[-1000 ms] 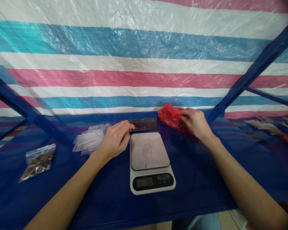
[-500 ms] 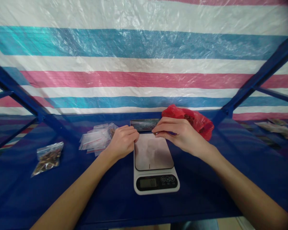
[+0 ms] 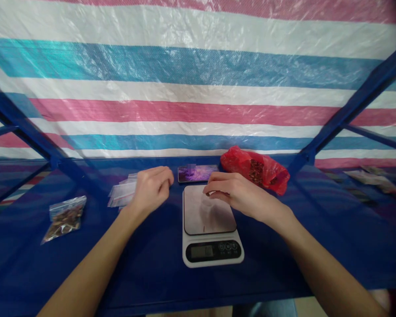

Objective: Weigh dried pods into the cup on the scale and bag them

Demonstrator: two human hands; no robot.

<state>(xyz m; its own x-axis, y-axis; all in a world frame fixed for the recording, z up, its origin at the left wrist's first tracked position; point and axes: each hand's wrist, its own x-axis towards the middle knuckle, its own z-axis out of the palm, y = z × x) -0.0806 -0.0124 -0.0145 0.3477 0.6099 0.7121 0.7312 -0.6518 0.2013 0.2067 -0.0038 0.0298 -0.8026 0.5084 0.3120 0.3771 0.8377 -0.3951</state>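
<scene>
My right hand (image 3: 229,190) is over the upper right of the white kitchen scale's (image 3: 193,215) plate, with thumb and fingers pinched on a small brown piece (image 3: 208,193). One thin reddish sliver lies near the plate's front edge, and the display below seems to read 0.0. My left hand (image 3: 152,187) is closed with curled fingers, left of the scale and partly in front of a pile of clear zip bags (image 3: 122,193). Whatever its fingers may hold is hidden. Behind my right hand lies a red plastic bag (image 3: 237,160), open on brown dried pieces.
Behind the scale a phone (image 3: 198,173) lies with its screen lit purple. A filled zip bag (image 3: 66,218) of brown pieces lies at the left on the blue shelf (image 3: 152,273). Blue posts (image 3: 359,105) and a striped plastic sheet (image 3: 198,110) bound the back.
My left hand has moved left, away from the scale's corner. My right hand has come slightly left and lower over the plate. The phone's screen has turned from dark to purple.
</scene>
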